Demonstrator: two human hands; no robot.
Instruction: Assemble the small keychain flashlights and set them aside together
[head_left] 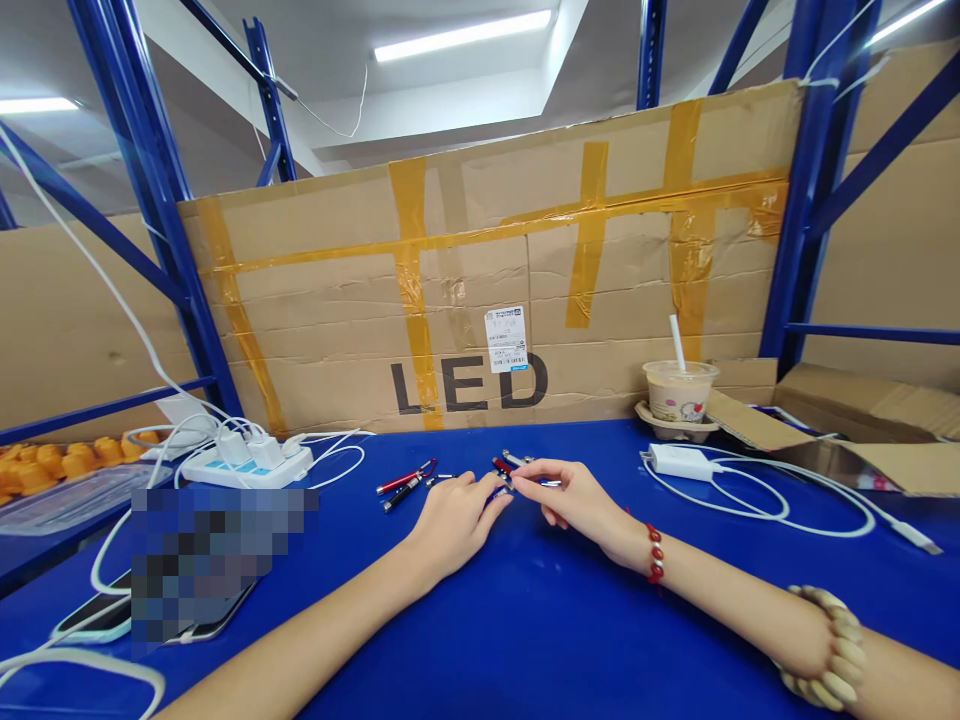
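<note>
My left hand (459,518) and my right hand (577,497) meet over the middle of the blue table. The fingers of each are drawn together in a pinch at the same spot. Whatever lies between the fingertips is small and mostly covered, so I cannot make it out. Just behind the fingers lie a slim red metal stick (501,465) and a silver one (514,457), both partly hidden. Left of my left hand rest a red pen-like stick (397,481) with a small cord loop and a black one (403,495) beside it.
A white power strip (251,462) with plugs and cables sits at the left, near blurred-out phones (94,618). On the right are a white charger (681,461) with its cable, a drink cup (677,390) in a carton holder, and an opened cardboard box (862,400). A cardboard wall (337,330) stands behind.
</note>
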